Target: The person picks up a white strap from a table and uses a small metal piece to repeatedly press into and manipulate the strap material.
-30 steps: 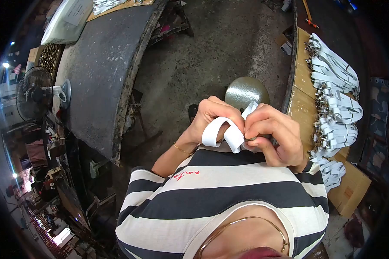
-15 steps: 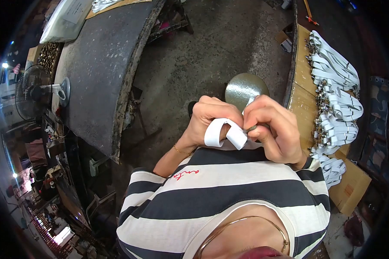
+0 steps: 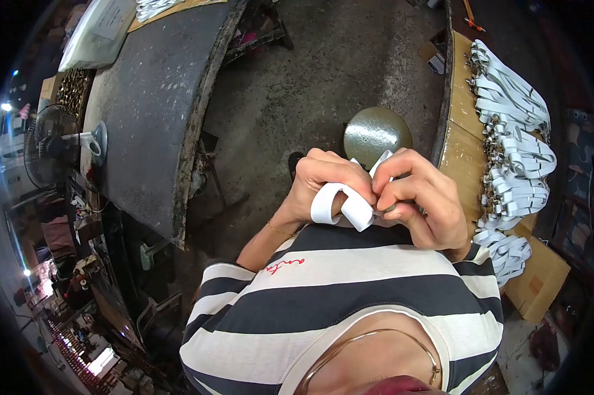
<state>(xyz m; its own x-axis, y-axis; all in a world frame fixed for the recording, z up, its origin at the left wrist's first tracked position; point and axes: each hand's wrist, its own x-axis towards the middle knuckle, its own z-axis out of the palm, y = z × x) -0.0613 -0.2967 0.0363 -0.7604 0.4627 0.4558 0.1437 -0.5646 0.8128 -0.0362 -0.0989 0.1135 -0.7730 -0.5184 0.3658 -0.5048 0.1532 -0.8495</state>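
Observation:
A white strap (image 3: 357,209) is looped between my two hands, close in front of my striped shirt. My left hand (image 3: 326,181) is closed round the strap, with a wide loop of it hanging over the fingers. My right hand (image 3: 421,197) pinches a small dark metal piece (image 3: 388,207) between thumb and forefinger, right beside my left fingertips. Another part of the strap sticks up between the hands. How the metal piece and the strap meet is hidden by my fingers.
A dark worktable (image 3: 152,99) stands at the left with a fan (image 3: 50,141) beside it. Bundles of white straps with metal clips (image 3: 517,148) lie on cardboard (image 3: 465,151) at the right. A round stool (image 3: 377,135) stands beyond my hands.
More of the strap shows above and between my hands. My right fingers have shifted slightly around the metal piece, and the hanging loop has moved a little.

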